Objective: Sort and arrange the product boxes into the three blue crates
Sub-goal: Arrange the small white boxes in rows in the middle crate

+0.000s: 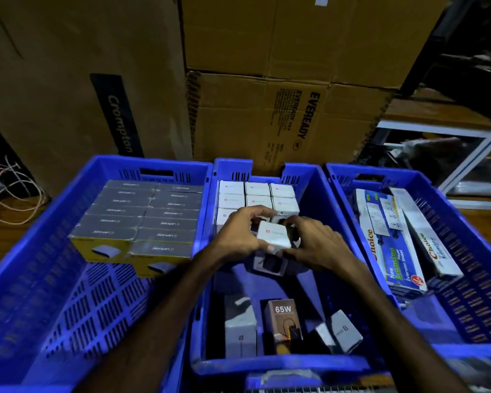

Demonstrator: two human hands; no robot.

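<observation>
Three blue crates side by side on a wooden surface, seen from above

Middle crate (312, 177): rows of small white boxes (257, 194) packed against the far wall at 12 o'clock; at centre, a white cube box (275, 236) gripped from both sides, raised just above a similar box (270, 265) on the crate floor. Left hand (238, 236) closed on the cube's 9 o'clock side, fingers curled over the top edge; right hand (315, 245) closed on its 3 o'clock side, thumb at the near lower corner. Toward 6 o'clock, loose items: a grey-white box (240, 330), a brown box marked 65W (282, 316), and a tilted white box (343, 330) at 5 o'clock

Left crate (54, 293), at 9 o'clock: two columns of grey-topped boxes with yellow fronts (142, 219) filling the far half; near half bare

Right crate (465, 293), at 3 o'clock: long flat boxes printed with extension sockets (391, 242) lying lengthwise, a narrower long box (431, 245) just beside them toward 3 o'clock

Beyond the crates at 12 o'clock: large cardboard cartons, one marked Crompton (68, 80) at 11 o'clock, one marked EVEREADY (295, 117) at 12 o'clock. White cord (14, 194) coiled at 9 o'clock, outside the left crate
</observation>
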